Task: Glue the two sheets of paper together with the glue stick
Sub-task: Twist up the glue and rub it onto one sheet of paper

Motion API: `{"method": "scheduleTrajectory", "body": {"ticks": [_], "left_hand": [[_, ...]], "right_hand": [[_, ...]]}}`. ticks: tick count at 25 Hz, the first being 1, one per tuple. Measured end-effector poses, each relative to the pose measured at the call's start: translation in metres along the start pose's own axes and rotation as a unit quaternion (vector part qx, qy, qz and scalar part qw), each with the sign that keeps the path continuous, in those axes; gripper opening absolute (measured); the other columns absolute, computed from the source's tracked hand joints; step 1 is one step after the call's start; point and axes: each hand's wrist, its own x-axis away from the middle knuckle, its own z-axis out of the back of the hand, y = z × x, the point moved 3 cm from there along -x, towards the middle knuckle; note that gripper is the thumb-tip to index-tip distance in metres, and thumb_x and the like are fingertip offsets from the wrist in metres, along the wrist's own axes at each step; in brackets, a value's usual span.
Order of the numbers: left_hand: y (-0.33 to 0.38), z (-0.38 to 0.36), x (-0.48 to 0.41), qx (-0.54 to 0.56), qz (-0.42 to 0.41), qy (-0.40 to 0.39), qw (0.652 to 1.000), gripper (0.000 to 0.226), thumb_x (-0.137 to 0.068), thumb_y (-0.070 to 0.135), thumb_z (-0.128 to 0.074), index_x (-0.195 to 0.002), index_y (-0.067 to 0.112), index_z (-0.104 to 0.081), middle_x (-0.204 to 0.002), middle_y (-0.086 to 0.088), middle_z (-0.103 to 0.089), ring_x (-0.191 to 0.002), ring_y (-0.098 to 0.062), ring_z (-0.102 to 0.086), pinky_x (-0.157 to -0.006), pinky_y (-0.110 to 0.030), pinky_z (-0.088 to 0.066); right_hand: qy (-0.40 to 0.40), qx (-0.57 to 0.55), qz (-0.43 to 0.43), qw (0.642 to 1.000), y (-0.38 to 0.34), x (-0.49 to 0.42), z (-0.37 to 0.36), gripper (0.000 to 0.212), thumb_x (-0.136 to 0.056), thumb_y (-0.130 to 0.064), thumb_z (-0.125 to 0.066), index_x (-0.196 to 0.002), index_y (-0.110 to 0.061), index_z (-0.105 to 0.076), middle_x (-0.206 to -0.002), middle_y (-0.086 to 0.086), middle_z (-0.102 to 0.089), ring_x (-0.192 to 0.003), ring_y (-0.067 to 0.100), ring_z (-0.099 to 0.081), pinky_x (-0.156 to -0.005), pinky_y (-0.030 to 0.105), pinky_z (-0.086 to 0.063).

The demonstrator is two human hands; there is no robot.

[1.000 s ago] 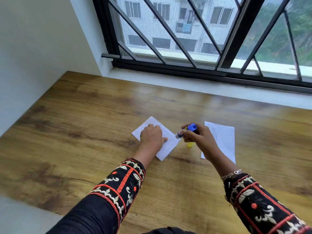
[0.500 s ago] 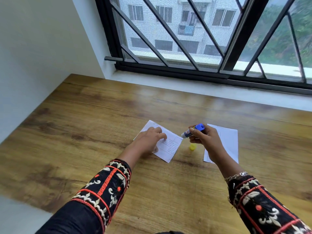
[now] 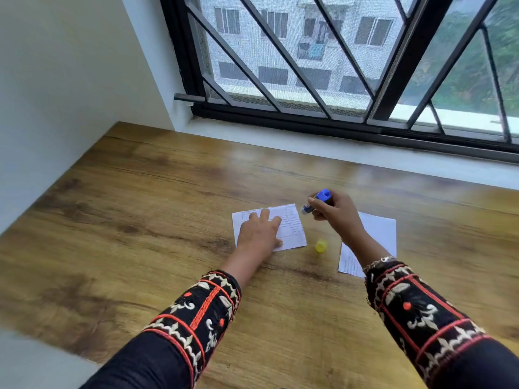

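Observation:
A small white sheet with printed lines (image 3: 292,224) lies flat on the wooden table (image 3: 140,220). My left hand (image 3: 259,233) rests on it with straight fingers and covers its left half. My right hand (image 3: 334,210) grips a blue glue stick (image 3: 317,202), tilted with its tip down and left, just above the sheet's far right corner. The stick's yellow cap (image 3: 321,246) sits on the table between the two sheets. A second white sheet (image 3: 379,234) lies to the right, partly hidden under my right forearm.
A white sill (image 3: 337,148) and a black barred window (image 3: 309,66) run along the table's far edge. A white wall (image 3: 70,94) closes the left side. The table's near edge (image 3: 42,338) shows at the lower left.
The left sheet has turned from diagonal to nearly square under my left hand, whose fingers have straightened. My right hand has lifted the glue stick a little farther from me.

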Motion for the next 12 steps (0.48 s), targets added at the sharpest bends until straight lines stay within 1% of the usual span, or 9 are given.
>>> {"method": "scheduleTrajectory", "body": {"ticks": [3,5,7,8,9,12], "left_hand": [[-0.004,0.0,0.0,-0.005,-0.016,-0.002,1.0,0.045,-0.09,0.034,-0.053,-0.129,0.017,-0.04,-0.134,-0.012,-0.036,-0.114,-0.031,-0.041,-0.079,-0.039,-0.043],[-0.006,-0.001,0.0,-0.009,-0.022,0.002,1.0,0.04,-0.091,0.027,-0.052,-0.128,0.017,-0.041,-0.134,-0.012,-0.036,-0.113,-0.032,-0.042,-0.078,-0.039,-0.042],[-0.006,-0.001,0.0,-0.003,-0.025,0.003,1.0,0.039,-0.091,0.023,-0.052,-0.128,0.017,-0.041,-0.133,-0.012,-0.037,-0.112,-0.032,-0.042,-0.078,-0.039,-0.042],[-0.007,-0.001,0.0,-0.001,-0.026,0.003,1.0,0.04,-0.091,0.023,-0.052,-0.128,0.017,-0.042,-0.133,-0.012,-0.037,-0.112,-0.032,-0.042,-0.078,-0.039,-0.042],[-0.007,0.0,0.0,0.0,-0.026,0.002,1.0,0.04,-0.09,0.023,-0.052,-0.128,0.017,-0.042,-0.132,-0.012,-0.038,-0.112,-0.032,-0.043,-0.078,-0.039,-0.042],[-0.007,0.001,-0.001,-0.003,-0.025,0.0,1.0,0.038,-0.09,0.023,-0.053,-0.126,0.016,-0.042,-0.13,-0.013,-0.039,-0.111,-0.031,-0.043,-0.074,-0.038,-0.039]], "right_hand": [[0.004,0.076,0.028,0.997,-0.008,-0.018,-0.005,0.013,-0.08,-0.017,-0.064,-0.086,-0.005,-0.064,-0.076,0.014,-0.067,-0.063,0.024,-0.06,-0.072,0.045,-0.055],[-0.015,0.122,0.032,0.992,-0.009,-0.027,-0.011,0.014,-0.08,-0.018,-0.063,-0.087,-0.005,-0.064,-0.081,0.019,-0.069,-0.07,0.031,-0.063,-0.077,0.051,-0.055],[-0.034,0.159,0.039,0.986,-0.009,-0.032,-0.018,0.016,-0.081,-0.017,-0.063,-0.087,-0.002,-0.063,-0.087,0.024,-0.069,-0.079,0.038,-0.063,-0.08,0.055,-0.052],[-0.042,0.17,0.044,0.984,-0.009,-0.033,-0.021,0.017,-0.081,-0.017,-0.063,-0.087,-0.002,-0.063,-0.087,0.025,-0.069,-0.08,0.039,-0.062,-0.08,0.056,-0.051],[-0.048,0.178,0.048,0.982,-0.01,-0.033,-0.023,0.017,-0.081,-0.017,-0.063,-0.087,-0.001,-0.062,-0.087,0.025,-0.068,-0.077,0.037,-0.061,-0.08,0.055,-0.051],[-0.06,0.2,0.057,0.976,-0.01,-0.034,-0.029,0.02,-0.081,-0.017,-0.064,-0.088,0.002,-0.061,-0.08,0.024,-0.066,-0.069,0.028,-0.054,-0.076,0.049,-0.05]]}}
